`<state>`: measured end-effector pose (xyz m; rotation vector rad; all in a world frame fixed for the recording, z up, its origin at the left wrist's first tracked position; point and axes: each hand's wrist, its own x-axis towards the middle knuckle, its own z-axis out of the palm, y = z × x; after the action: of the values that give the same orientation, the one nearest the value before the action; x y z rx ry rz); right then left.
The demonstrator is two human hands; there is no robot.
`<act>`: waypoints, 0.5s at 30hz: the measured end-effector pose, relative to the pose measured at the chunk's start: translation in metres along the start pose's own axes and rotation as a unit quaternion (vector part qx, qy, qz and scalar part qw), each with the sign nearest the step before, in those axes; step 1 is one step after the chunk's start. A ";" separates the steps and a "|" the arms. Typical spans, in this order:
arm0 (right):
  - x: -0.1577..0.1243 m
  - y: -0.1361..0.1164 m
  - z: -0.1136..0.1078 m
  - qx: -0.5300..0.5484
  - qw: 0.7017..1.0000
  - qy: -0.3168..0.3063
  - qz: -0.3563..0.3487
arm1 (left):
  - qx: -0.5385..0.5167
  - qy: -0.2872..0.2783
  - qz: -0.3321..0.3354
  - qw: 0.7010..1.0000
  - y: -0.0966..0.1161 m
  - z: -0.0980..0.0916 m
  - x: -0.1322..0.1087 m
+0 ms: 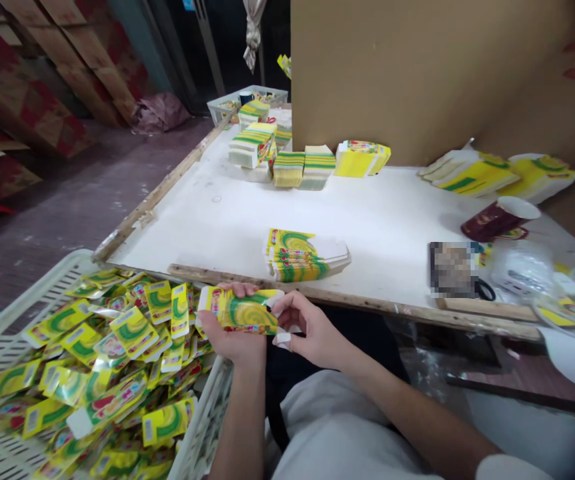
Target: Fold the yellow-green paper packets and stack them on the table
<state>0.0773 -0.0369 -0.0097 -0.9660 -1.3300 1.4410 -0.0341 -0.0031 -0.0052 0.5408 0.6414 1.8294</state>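
A yellow-and-green printed carton [245, 312] lies across my left hand [235, 340], whose fingers wrap round its left part from beneath. My right hand [312, 330] pinches the carton's right end, where a small white flap [282, 339] shows by the thumb. Both hands are over my lap, at the table's front edge. Just beyond them, a fanned stack of flat cartons [297, 257] rests on the white table [197, 220]. To the left, a white plastic basket [75, 267] holds a heap of folded cartons [132, 330].
Carton stacks [302, 167] stand at the table's back by a large cardboard sheet [417, 73]. A dark red cup [492, 220] lies tipped on the right, near a clear plastic bag [522, 267]. A wooden strip [367, 300] edges the table. Boxes [17, 100] are piled far left.
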 end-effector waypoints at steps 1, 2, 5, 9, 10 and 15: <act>0.000 0.000 0.002 0.014 1.000 -0.003 0.015 | 0.026 0.009 0.002 1.000 0.000 0.000 0.001; 0.000 0.001 0.003 0.013 0.999 0.002 0.029 | 0.051 0.012 -0.001 0.999 -0.001 -0.001 0.001; 0.004 0.006 0.004 -0.031 0.997 0.044 0.050 | 0.092 -0.009 -0.034 0.995 -0.006 -0.004 -0.001; 0.008 0.015 0.001 -0.013 0.997 0.068 0.043 | 0.176 -0.063 0.013 0.982 -0.014 -0.011 -0.010; 0.009 0.017 -0.001 -0.009 0.997 0.070 0.041 | 0.203 -0.072 0.033 0.976 -0.015 -0.013 -0.012; 0.009 0.015 -0.007 -0.032 0.995 0.092 0.029 | 0.284 -0.099 0.063 0.952 -0.017 -0.016 -0.018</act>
<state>0.0795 -0.0268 -0.0254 -1.1591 -1.2274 1.3243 -0.0267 -0.0176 -0.0289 1.1552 1.0184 1.6660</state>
